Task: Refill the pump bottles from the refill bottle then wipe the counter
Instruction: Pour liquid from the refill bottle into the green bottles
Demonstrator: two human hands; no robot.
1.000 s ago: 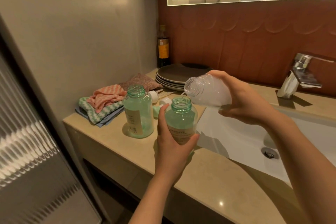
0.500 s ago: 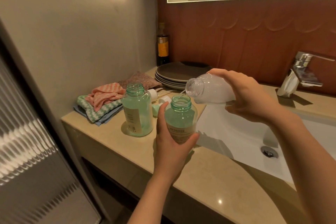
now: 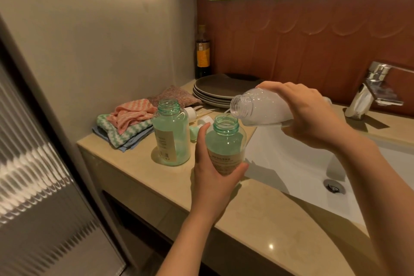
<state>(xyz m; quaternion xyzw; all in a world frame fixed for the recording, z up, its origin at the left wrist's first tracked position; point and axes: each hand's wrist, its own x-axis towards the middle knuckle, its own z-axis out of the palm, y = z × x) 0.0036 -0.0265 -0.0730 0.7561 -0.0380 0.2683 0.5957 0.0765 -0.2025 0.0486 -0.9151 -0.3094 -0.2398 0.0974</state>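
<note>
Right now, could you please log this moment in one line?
step: refill | left hand: holds green pump bottle upright | right hand: tilts refill bottle over its mouth | second pump bottle: open, on counter

Forearms, left hand (image 3: pixel 214 178) and right hand (image 3: pixel 308 114) are all bare.

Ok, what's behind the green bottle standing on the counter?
Right behind the standing green bottle lie white pump tops, partly hidden by it and the left hand. Farther back sit a brown cloth and stacked plates. Anything behind its label is covered.
</note>
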